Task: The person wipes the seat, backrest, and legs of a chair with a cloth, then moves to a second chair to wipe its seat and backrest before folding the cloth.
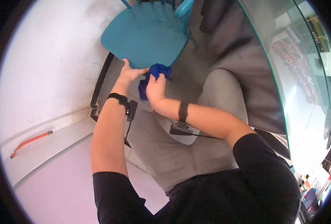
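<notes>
White wall bounds the left side, and grey flooring shows between it and the seat. Bunched dark-blue fabric cloth is located at the near edge of the teal, smooth-faced chair, its upper part against the rim and a loose fold hanging to the left of your wrist. Your right hand is closed on it, thumb and fingers pinching the folds; that gathered hold appears to keep a thick pad of fabric against the narrow rim. Your left hand is spread open at the same edge, left of the cloth, one digit pointing far and another reaching right towards the fabric. No object is seen in its grasp; whether hidden fingers bear on the underside cannot be determined. Its placement would suit steadying the seat.

Black straps with small dark devices sit at both wrists, clear of the fingers. Your grey trousers are spread to either side, which leaves the arms a direct reach. To the right stands a clear glass panel with a green edge; at near left, a curved orange strip lies on a pale ledge.
</notes>
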A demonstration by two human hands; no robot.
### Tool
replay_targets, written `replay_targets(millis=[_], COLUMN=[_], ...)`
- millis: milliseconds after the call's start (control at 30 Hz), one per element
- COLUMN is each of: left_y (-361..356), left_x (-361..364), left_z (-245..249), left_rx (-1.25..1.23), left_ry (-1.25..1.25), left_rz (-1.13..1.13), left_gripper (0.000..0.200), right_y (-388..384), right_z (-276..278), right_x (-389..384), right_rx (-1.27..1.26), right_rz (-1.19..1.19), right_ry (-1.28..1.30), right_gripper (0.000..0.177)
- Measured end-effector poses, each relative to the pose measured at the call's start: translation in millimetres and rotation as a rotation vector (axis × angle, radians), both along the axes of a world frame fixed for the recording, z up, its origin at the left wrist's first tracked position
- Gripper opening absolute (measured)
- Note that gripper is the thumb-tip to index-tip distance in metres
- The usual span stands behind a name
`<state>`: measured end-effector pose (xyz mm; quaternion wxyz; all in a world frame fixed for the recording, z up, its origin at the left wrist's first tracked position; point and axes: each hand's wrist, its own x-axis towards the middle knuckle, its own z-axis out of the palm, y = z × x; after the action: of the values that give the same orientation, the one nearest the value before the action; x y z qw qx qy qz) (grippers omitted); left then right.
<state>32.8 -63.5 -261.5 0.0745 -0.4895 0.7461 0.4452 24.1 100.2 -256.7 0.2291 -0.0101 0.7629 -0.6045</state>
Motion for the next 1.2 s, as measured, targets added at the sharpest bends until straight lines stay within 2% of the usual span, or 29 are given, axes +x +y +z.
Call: replay_targets(millis=[67,133,200,267,367,433,500,533,567,667,700,733,767,833,900,1000,1067,1133,1167,1200], left_y=[6,3,1,7,8,5,9,10,14,2,3,7,8,2,1,0,-4,12,18,11], left_x=[-2,-1,0,0,2,0,-1,-2,-5,1,3,2,3,3,3,0,5,-3,-4,0], left_z=[12,3,2,10,9,12,15,21,22,-3,-1,4,6,-4,-7,-2,-15,21,34,22], left_rx=[-0.079,-0.069,-0.057,-0.042,-0.012,0.004,0.027,0.026,0.021,0.024,0.021,0.038,0.058,0.070,0.082,0.133,0.070,0.089,0.108,0.105], left_ry=[-0.066,-0.047,-0.028,-0.028,0.066,0.071,0.055,0.029,-0.001,0.041,0.032,0.078,0.124,0.111,0.108,0.111,0.142,0.114,0.092,0.082], left_rz=[-0.011,-0.006,-0.002,0.019,0.037,0.039,0.040,0.045,0.048,0.060,0.063,0.065,0.066,0.076,0.078,0.102,0.080,0.080,0.085,0.087], left_gripper=[0.157,0.157,0.157,0.157,0.156,0.156,0.156,0.156,0.156,0.155,0.155,0.156,0.157,0.158,0.159,0.156,0.156,0.156,0.155,0.155], right_y=[-2,-6,-3,-1,7,13,16,14,6,1,2,7,6,4,7,2,13,22,27,29], right_z=[8,17,26,5,34,31,27,22,-23,-30,-6,12,21,17,5,-15,2,14,17,18], right_x=[-13,-24,-47,-71,-115,-141,-159,-168,-185,-215,-217,-218,-212,-200,-186,-136,-118,-97,-87,-81], right_rx=[-0.091,-0.031,-0.012,-0.095,-0.066,-0.174,-0.189,-0.209,-0.231,-0.291,-0.279,-0.315,-0.246,-0.174,0.055,0.117,0.126,0.177,0.201,0.221], right_rz=[-0.187,-0.266,-0.367,-0.381,-0.473,-0.544,-0.496,-0.460,-0.495,-0.485,-0.458,-0.316,-0.291,-0.257,-0.131,-0.171,0.065,0.143,0.296,0.453], right_ry=[-0.339,-0.317,-0.542,-0.595,-0.463,-0.345,-0.311,-0.297,-0.221,-0.066,0.007,0.073,0.125,0.171,0.269,0.574,0.478,0.512,0.667,0.820], right_gripper=[0.035,0.037,0.043,0.050,0.048,0.049,0.049,0.049,0.047,0.045,0.042,0.041,0.039,0.038,0.035,0.028,0.027,0.026,0.025,0.024])
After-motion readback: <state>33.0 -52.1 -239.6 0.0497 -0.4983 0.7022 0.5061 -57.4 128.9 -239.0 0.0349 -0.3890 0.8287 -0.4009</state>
